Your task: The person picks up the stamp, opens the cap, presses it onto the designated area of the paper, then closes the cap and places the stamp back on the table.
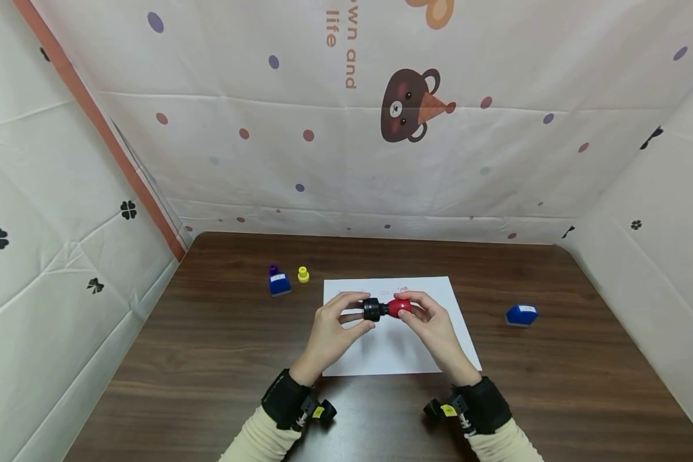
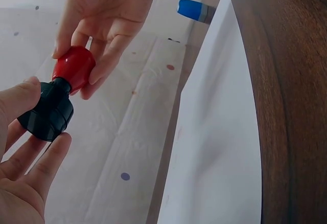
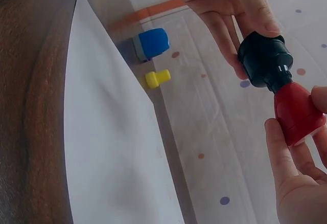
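Note:
Above the paper, both hands hold one round stamp with a black body and a red knob handle. My left hand pinches the black body between thumb and fingers. The red handle is gripped by my right hand, with thumb and fingertips around it. In the left wrist view the stamp lies tilted, its black body toward the left hand. In the right wrist view the red handle points down toward the right hand. Beneath the hands lies a white sheet of paper with faint red marks near its far edge.
Left of the paper stand a blue block with a white label, a small purple piece and a small yellow peg-shaped piece. Another blue block sits to the right. The wooden table meets patterned cloth walls behind and at both sides.

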### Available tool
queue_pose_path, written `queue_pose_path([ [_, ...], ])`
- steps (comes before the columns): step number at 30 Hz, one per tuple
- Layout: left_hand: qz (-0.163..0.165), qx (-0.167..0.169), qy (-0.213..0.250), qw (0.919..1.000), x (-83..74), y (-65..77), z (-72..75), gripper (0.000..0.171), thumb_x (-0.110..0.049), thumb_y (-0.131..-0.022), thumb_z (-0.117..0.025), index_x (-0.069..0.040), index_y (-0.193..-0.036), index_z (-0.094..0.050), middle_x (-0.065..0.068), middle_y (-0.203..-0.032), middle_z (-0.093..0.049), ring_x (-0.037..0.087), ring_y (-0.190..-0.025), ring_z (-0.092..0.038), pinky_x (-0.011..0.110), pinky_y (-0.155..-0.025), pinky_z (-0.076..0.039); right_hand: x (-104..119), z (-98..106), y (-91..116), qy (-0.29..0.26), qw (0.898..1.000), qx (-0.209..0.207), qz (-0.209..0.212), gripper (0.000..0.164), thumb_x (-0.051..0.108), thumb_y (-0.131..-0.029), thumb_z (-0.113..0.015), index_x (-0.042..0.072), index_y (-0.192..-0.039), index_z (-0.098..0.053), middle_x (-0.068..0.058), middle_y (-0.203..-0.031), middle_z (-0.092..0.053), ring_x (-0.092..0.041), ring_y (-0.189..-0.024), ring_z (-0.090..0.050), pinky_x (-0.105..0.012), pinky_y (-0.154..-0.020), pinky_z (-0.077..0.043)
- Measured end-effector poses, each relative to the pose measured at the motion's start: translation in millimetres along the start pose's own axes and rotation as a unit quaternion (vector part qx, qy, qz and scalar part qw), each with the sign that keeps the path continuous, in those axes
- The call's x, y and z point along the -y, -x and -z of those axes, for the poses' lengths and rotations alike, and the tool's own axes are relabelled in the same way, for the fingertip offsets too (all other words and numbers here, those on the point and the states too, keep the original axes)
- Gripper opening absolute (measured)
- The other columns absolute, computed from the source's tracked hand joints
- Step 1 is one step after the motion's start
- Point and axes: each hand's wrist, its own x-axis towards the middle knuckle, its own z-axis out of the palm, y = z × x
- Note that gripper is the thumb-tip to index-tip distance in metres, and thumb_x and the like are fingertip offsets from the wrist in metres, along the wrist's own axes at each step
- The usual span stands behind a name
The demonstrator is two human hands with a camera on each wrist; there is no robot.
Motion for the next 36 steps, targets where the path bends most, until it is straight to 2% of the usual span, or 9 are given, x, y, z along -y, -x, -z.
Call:
queue_pose_path([
  [9, -0.009, 0.006, -0.008, 0.9999, -1.3, -0.1, 0.3, 0.044, 0.000, -0.073, -0.074, 0.000, -0.115, -0.061, 0.013, -0.111, -0.060, 0.024, -0.099, -0.062, 0.032, -0.079, -0.055, 0.0, -1.1, 1.7, -0.001, 1.000, -0.003, -0.006, 0.037, 0.017, -0.084, -0.068, 0.006, -0.118, -0.056, -0.011, -0.129, -0.050, -0.030, -0.116, -0.054, -0.027, -0.088, -0.049],
  [16, -0.010, 0.005, -0.018, 0.9998, -3.2, -0.2, 0.1, 0.044, 0.000, -0.072, -0.075, -0.005, -0.114, -0.062, 0.012, -0.112, -0.061, 0.024, -0.099, -0.062, 0.030, -0.078, -0.055, -1.1, -2.1, 2.3, -0.010, 1.000, -0.006, -0.008, 0.038, 0.019, -0.083, -0.068, 0.007, -0.118, -0.057, -0.010, -0.127, -0.051, -0.028, -0.115, -0.055, -0.026, -0.088, -0.050],
  [31, -0.021, -0.013, -0.013, 0.9996, -9.0, 2.0, -1.9, 0.045, 0.003, -0.069, -0.075, -0.004, -0.112, -0.063, 0.014, -0.108, -0.062, 0.025, -0.096, -0.064, 0.035, -0.077, -0.055, 1.6, -6.9, 4.6, -0.037, 0.999, -0.024, -0.023, 0.040, 0.016, -0.081, -0.070, 0.007, -0.118, -0.057, -0.010, -0.124, -0.053, -0.019, -0.107, -0.060, -0.025, -0.087, -0.050],
  [36, -0.029, -0.018, -0.014, 0.9993, -2.2, 2.4, -5.2, 0.044, 0.002, -0.071, -0.075, -0.003, -0.112, -0.062, 0.014, -0.109, -0.061, 0.025, -0.096, -0.064, 0.033, -0.077, -0.055, -0.5, -7.9, 6.1, -0.039, 0.998, -0.028, -0.027, 0.040, 0.017, -0.082, -0.070, 0.008, -0.118, -0.057, -0.009, -0.124, -0.052, -0.018, -0.108, -0.059, -0.025, -0.088, -0.049],
])
